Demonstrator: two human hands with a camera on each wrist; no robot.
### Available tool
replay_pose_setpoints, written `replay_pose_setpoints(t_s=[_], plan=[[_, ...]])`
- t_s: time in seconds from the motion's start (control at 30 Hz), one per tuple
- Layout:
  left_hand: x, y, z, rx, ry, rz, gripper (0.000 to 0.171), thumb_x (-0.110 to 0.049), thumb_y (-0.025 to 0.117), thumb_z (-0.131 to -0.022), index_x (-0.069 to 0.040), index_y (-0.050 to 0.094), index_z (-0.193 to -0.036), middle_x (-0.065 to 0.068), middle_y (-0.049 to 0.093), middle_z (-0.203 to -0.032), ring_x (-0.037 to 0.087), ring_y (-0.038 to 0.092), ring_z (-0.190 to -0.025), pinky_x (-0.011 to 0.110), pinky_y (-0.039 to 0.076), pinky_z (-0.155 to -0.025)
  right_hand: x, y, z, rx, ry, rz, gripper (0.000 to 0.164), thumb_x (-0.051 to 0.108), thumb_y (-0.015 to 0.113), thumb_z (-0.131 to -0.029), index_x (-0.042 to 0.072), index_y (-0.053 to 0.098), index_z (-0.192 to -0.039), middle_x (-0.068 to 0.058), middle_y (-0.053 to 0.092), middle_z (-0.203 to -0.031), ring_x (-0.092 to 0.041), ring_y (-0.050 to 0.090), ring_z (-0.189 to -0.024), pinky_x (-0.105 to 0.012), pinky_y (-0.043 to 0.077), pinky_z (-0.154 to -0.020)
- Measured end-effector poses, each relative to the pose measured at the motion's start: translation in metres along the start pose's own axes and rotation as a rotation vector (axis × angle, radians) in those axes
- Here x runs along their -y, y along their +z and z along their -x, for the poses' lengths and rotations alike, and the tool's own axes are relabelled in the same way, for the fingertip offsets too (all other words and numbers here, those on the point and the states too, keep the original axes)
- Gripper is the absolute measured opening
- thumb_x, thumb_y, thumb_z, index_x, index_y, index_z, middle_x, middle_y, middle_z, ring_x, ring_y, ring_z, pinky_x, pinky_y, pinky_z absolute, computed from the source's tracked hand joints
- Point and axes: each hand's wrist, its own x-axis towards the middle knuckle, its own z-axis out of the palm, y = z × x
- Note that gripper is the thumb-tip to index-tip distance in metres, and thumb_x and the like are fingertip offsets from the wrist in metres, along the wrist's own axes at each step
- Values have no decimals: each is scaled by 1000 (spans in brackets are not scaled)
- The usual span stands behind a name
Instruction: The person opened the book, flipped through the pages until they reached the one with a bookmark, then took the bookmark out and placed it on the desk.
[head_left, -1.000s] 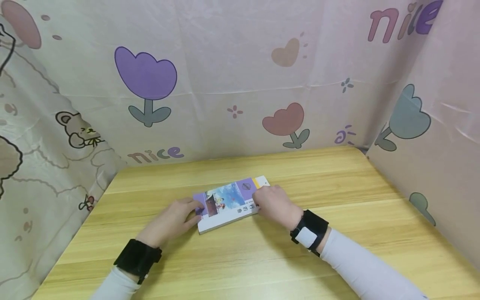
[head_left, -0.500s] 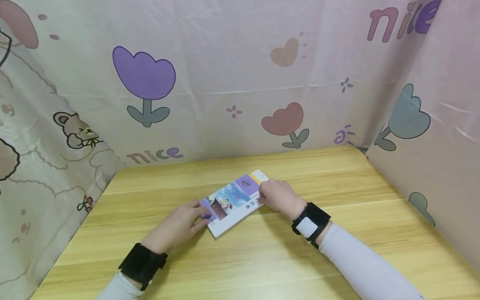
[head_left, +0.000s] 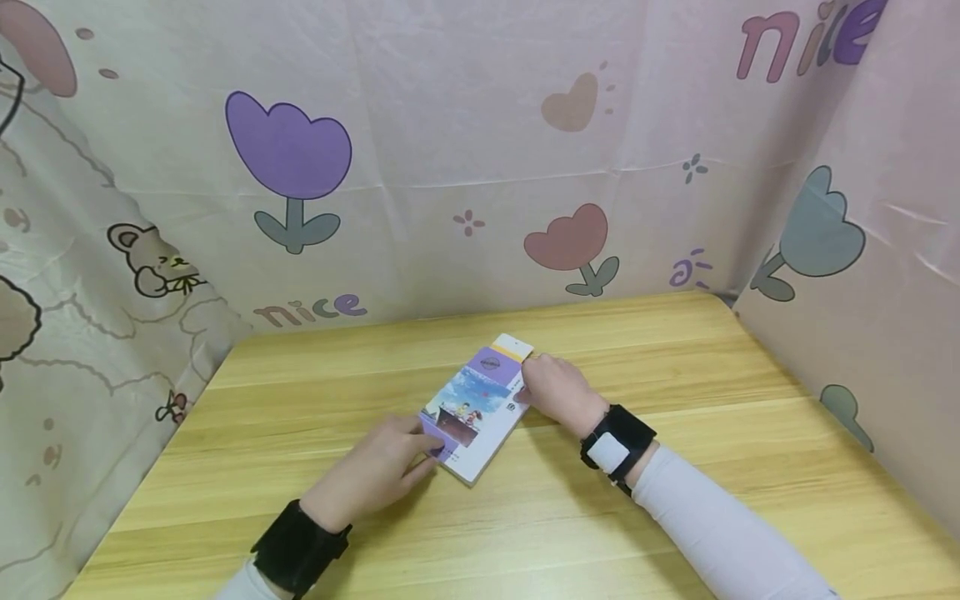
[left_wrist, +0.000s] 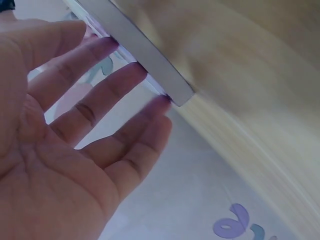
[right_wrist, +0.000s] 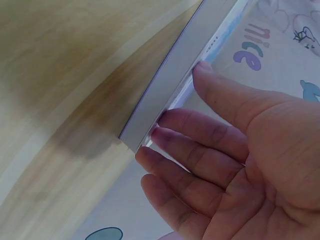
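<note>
In the lower left of the head view, beyond a black wristband (head_left: 300, 548), the left hand (head_left: 375, 468) has its fingers loosely extended and spread, tips touching the near end of the book (head_left: 480, 408), which lies slanted, cover up, just below the frame's centre on the table (head_left: 645, 358). Right of centre, the right hand (head_left: 564, 393) keeps its fingers gently bent, thumb and tips against the book's right edge. Across the upper frame hangs a printed cloth (head_left: 442, 100).
</note>
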Motion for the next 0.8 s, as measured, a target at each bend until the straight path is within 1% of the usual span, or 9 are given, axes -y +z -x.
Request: replay_pose_setpoints(t_s=[0.03, 0.13, 0.23, 0.3, 0.4, 0.47, 0.63, 0.8], plan=[[-3, 0, 0, -1, 12, -3, 25, -25, 70, -87, -11, 74, -107, 0, 64, -99, 14, 57, -87, 35, 50, -79, 0, 0, -1, 4, 8, -8, 28, 25, 80, -77, 1, 69, -90, -5, 61, -72, -13, 51, -57, -27, 47, -49], [-11, 0, -2, 12, 41, -17, 23, -25, 70, -87, -12, 74, -106, -2, 61, -91, 10, 55, -77, 31, 50, -71, -2, 3, -4, 14, 22, -23, 28, 23, 79, -79, 1, 70, -93, -5, 63, -74, -13, 52, -58, -27, 48, -51], [-19, 0, -2, 17, 63, -28, 21, -26, 70, -87, -14, 73, -104, -3, 60, -90, 8, 54, -74, 30, 51, -69, -4, 3, -6, 13, 26, -35, 25, 22, 78, -80, 1, 71, -92, -4, 63, -73, -13, 52, -57, -26, 48, -51], [-24, 0, -3, 17, 79, -33, 20, -27, 70, -87, -15, 73, -103, -4, 60, -89, 8, 53, -72, 30, 51, -68, -6, 3, -7, 12, 23, -45, 22, 21, 77, -81, 2, 71, -89, -2, 61, -69, -13, 52, -56, -26, 46, -50], [-30, 1, -3, 9, 102, -53, 20, -29, 70, -87, -16, 73, -103, -5, 60, -90, 9, 54, -73, 30, 51, -68, -10, 4, -9, 16, 11, -69, 17, 20, 76, -82, 3, 71, -85, 0, 59, -64, -12, 51, -54, -25, 45, -48], [-34, 1, -3, 13, 119, -72, 22, -30, 69, -88, -17, 72, -105, -4, 59, -91, 11, 55, -75, 30, 51, -68, -13, 4, -12, 25, 3, -89, 15, 19, 75, -83, 4, 72, -84, 2, 59, -64, -12, 52, -54, -25, 45, -49], [-44, 2, -3, 48, 165, -94, 28, -33, 67, -89, -19, 71, -113, -4, 60, -96, 15, 57, -83, 30, 52, -69, -21, 6, -17, 62, -20, -135, 14, 16, 73, -85, 4, 71, -92, -1, 65, -76, -11, 56, -62, -26, 50, -60], [-56, 3, -4, 53, 237, -71, 28, -35, 65, -90, -21, 70, -115, -3, 61, -102, 15, 56, -87, 30, 50, -74, -29, 9, -21, 104, -67, -211, 14, 14, 70, -88, 5, 68, -98, -1, 63, -79, -12, 55, -66, -25, 49, -61]])
